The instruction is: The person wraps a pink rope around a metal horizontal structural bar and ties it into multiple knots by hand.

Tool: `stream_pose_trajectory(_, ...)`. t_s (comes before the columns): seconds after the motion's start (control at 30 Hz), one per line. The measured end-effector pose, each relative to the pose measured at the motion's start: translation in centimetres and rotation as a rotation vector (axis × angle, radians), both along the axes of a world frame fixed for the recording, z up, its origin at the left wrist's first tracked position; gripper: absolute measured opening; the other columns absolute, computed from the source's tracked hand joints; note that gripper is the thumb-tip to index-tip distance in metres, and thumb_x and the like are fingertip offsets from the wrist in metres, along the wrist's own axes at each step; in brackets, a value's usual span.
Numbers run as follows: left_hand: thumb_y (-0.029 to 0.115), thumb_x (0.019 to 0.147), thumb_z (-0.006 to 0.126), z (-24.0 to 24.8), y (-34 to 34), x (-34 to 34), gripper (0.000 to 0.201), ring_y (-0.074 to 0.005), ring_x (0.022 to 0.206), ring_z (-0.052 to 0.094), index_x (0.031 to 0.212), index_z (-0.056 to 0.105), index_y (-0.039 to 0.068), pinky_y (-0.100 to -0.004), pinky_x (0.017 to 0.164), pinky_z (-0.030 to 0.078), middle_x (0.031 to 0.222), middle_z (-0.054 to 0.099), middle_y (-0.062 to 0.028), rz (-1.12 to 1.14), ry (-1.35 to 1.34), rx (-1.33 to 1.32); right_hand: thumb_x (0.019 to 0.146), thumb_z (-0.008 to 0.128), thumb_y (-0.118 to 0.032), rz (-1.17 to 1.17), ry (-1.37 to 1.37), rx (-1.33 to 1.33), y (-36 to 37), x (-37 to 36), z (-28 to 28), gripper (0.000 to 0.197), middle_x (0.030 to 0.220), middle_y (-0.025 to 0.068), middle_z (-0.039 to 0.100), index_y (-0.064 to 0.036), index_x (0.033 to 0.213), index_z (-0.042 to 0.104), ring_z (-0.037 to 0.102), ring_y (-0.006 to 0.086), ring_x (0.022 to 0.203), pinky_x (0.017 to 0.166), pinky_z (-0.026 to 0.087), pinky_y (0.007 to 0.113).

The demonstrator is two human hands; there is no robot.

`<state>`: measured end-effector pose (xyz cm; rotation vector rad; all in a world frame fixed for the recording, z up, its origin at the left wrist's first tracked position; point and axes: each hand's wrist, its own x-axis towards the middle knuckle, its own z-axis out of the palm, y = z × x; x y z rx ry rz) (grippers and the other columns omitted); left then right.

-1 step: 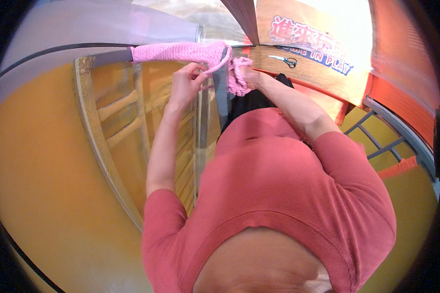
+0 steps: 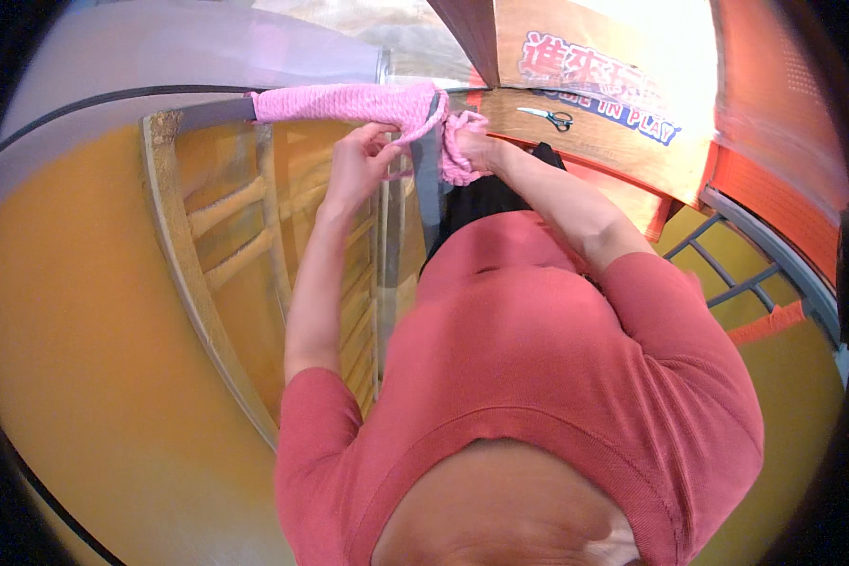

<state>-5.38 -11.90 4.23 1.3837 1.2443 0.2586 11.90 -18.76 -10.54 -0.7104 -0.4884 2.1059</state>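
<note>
Thick pink yarn (image 2: pixel 340 102) is wound closely around a grey metal rail (image 2: pixel 212 111) at the top of the view. My left hand (image 2: pixel 357 170) is just below the wound part, near the corner, its thumb and fingers pinched on a loose strand. This strand runs over to the upright grey post (image 2: pixel 426 193). Right of the post, my right hand (image 2: pixel 478 151) is closed around a loose bunch of the same yarn (image 2: pixel 458 172). The fingers of that hand are partly hidden by the yarn.
Scissors with dark handles (image 2: pixel 549 118) lie on a wooden surface (image 2: pixel 505 118) ahead to the right. A worn frame with crossbars (image 2: pixel 170 226) stands at left. To the right are orange mesh (image 2: pixel 792 179) and a grey metal frame (image 2: pixel 755 281) with an orange-wrapped bar (image 2: pixel 769 324).
</note>
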Motion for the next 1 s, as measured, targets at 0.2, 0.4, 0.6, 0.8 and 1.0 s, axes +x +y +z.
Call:
stream_pose_trajectory(0.2,0.002,0.078,0.071,-1.9,1.9,-1.2,0.045,-0.0092,0.069,0.059,0.118,0.052,-0.003,-0.0245,0.05,0.045,0.09,0.064,-0.007,-0.254,0.113,-0.168,0.09,0.049,-0.016,-0.211,-0.117,0.024,5.7,-3.9,-4.5,0.016,0.088,0.0098,0.06,-0.0033,0.097,0.055,0.059,0.0175,0.073,0.063,0.049,0.031)
stream_pose_trajectory(0.4,0.014,0.077,0.073,-0.6,3.1,0.2,0.04,-0.019,0.076,0.063,0.11,0.055,0.0,-0.0337,0.065,0.05,0.088,0.066,-0.0132,-0.528,0.333,-0.126,0.09,0.051,-0.017,-0.169,-0.171,0.031,5.7,-4.3,-5.5,0.021,0.096,0.0104,0.059,-0.0026,0.104,0.054,0.06,0.0178,0.08,0.069,0.048,0.03)
stream_pose_trajectory(0.6,0.028,0.081,0.065,-2.1,2.5,-0.8,0.04,-0.0387,0.092,0.062,0.11,0.058,0.0,-0.0455,0.078,0.049,0.097,0.064,-0.0238,-0.783,0.679,0.255,0.09,0.053,-0.018,0.006,-0.233,0.079,2.7,-2.1,-3.4,0.027,0.104,0.011,0.059,-0.002,0.112,0.053,0.06,0.018,0.087,0.074,0.048,0.029)
stream_pose_trajectory(0.8,0.01,0.077,0.058,-3.5,-0.5,-6.4,0.036,-0.0231,0.088,0.067,0.112,0.066,0.007,-0.0314,0.079,0.05,0.101,0.068,-0.0161,-0.241,0.321,0.044,0.09,0.055,-0.019,0.038,-0.398,0.215,0.1,1.5,0.4,0.034,0.112,0.0116,0.059,-0.0013,0.119,0.052,0.06,0.0183,0.093,0.08,0.048,0.029)
stream_pose_trajectory(1.0,-0.003,0.08,0.053,9.6,-4.1,-7.9,0.035,-0.0078,0.083,0.058,0.113,0.064,-0.001,-0.0214,0.071,0.047,0.098,0.065,-0.0046,0.273,-0.115,0.035,0.09,0.058,-0.021,-0.22,-0.044,-0.142,-4.0,5.8,6.3,0.043,0.121,0.0116,0.058,-0.0012,0.127,0.05,0.059,0.019,0.105,0.093,0.047,0.03)
